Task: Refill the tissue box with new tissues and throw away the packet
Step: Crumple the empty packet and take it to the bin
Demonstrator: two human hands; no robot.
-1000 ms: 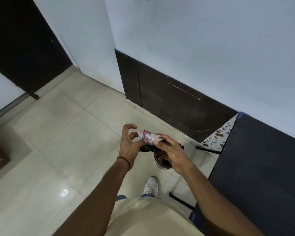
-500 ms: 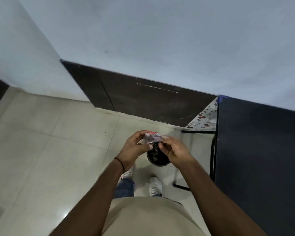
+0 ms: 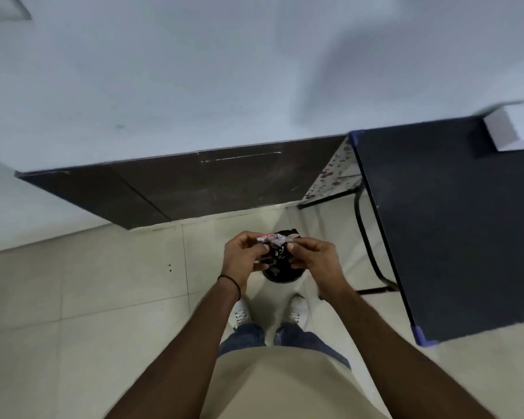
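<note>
Packet (image 3: 274, 239) sits crumpled between my two hands, just above the middle of the frame, held up in the air over the floor.

Nearest to me, along the bottom edge, is my beige shirt (image 3: 279, 385), with both bare forearms running up from the lower corners. A thin black band (image 3: 233, 282) circles my left wrist. My left hand (image 3: 242, 258) has its fingers curled inward and pinches the packet's left end. My right hand (image 3: 315, 258) pinches the right end between thumb and forefinger, and its other fingers are folded under. The wrapper is pale with a bit of red print, but it is too bunched up to read.

Below the packet and showing through the gap between my hands is a round black bin (image 3: 280, 272). It stands on the floor just ahead of my white shoes (image 3: 297, 306), whose toes point at it. Blue jeans (image 3: 242, 334) show above the shirt's hem.

Pale floor tiles (image 3: 88, 297) spread across the left of the frame. On the right stands a dark table (image 3: 451, 231) on a thin black frame. Behind the bin a dark brown skirting panel (image 3: 194, 189) runs along the foot of the light wall (image 3: 194, 71). At the upper right edge a white box (image 3: 515, 131) rests on the table's far corner, blurred.
</note>
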